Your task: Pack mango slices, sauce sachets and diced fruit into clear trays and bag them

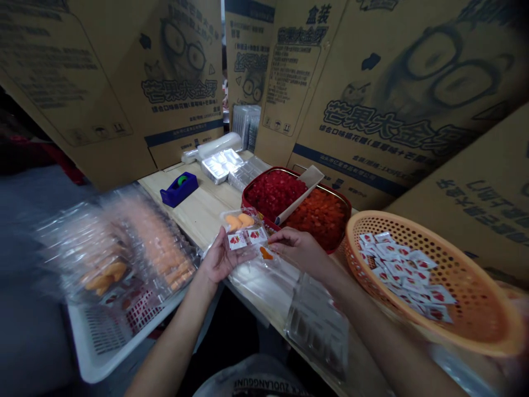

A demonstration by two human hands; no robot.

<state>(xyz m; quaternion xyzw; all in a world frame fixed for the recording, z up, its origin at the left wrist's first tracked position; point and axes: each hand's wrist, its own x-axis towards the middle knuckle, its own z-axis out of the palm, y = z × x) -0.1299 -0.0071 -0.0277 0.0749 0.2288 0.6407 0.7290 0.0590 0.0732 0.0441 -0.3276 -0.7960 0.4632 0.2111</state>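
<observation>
My left hand (pixel 219 259) cups a small clear plastic tray (pixel 243 229) from below; the tray holds orange candy pieces and two small red-and-white sachets. My right hand (pixel 300 248) pinches the tray's near right corner, right beside an orange candy piece (pixel 265 253). Both hands hover over the wooden table's (pixel 198 212) front edge, just in front of the red tub (pixel 346 212).
The red tub holds red and orange candy with a flat scoop (pixel 300 193). An orange basket (pixel 475 320) of sachets sits right. A white crate (pixel 107 336) of filled trays stands left. Empty clear trays (pixel 318 325) lie near me. A blue tape dispenser (pixel 179 187) and cardboard boxes (pixel 392 94) are behind.
</observation>
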